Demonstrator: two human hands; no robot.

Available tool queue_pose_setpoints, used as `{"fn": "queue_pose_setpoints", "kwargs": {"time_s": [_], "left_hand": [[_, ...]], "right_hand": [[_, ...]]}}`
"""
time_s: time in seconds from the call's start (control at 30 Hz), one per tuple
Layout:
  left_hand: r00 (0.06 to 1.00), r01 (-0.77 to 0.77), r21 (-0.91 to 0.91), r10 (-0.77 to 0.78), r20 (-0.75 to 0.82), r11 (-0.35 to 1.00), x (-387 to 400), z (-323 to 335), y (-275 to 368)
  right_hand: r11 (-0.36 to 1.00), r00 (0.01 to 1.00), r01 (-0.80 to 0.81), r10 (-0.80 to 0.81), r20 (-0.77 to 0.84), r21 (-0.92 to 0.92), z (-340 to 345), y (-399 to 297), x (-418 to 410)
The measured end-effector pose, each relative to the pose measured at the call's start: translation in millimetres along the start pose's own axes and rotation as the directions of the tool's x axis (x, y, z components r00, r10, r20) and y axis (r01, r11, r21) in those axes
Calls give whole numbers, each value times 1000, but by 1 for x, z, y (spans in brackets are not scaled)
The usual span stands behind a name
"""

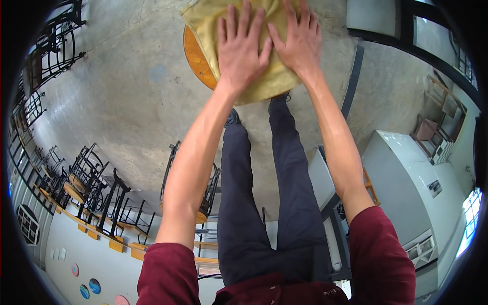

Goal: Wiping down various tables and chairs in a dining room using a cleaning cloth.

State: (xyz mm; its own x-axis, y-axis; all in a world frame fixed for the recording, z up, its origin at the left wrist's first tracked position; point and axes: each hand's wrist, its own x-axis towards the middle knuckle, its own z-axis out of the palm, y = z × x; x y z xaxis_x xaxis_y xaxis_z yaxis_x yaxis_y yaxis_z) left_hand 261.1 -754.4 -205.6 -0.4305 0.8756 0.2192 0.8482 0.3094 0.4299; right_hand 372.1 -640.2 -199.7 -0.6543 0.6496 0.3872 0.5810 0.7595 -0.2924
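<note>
A yellow cloth lies over a round wooden top, whose varnished edge shows on the left. My left hand rests flat on the cloth with its fingers spread and pointing away from me. Beside it, my right hand also presses palm down on the cloth, thumb towards the left hand. Neither hand grips anything. The far part of the cloth and some right fingertips run up to the picture's top edge. What supports the wooden top is hidden.
Below the top, my shoes stand on a concrete floor. Black metal-framed chairs and stools crowd the left side. Another metal-framed seat is behind my left arm. To the right are a dark floor strip, a white counter and a wooden chair.
</note>
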Motion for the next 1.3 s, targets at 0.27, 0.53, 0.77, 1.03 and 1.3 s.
{"fn": "queue_pose_setpoints", "kwargs": {"time_s": [0.27, 0.53, 0.77, 1.03, 1.3], "left_hand": [[903, -263, -58, 266, 338, 963, -90, -47, -13], [949, -247, -13, 244, 197, 969, -109, -49, -60], [921, -342, 95, 314, 232, 935, -96, -64, -115], [817, -492, 60, 437, 376, 869, -76, -58, -62], [869, -340, -9, 318, 380, 940, -60, -33, 7]], "right_hand": [[975, 890, 163, -211, 404, 150, -53, -20, -98], [970, 857, 243, -217, 468, 6, -32, -74, -105], [918, 833, 397, -359, 420, -4, -14, -105, -91], [921, 848, 388, -352, 395, -13, -35, -33, -99], [940, 820, 294, -341, 460, 174, -56, 11, -80]]}}
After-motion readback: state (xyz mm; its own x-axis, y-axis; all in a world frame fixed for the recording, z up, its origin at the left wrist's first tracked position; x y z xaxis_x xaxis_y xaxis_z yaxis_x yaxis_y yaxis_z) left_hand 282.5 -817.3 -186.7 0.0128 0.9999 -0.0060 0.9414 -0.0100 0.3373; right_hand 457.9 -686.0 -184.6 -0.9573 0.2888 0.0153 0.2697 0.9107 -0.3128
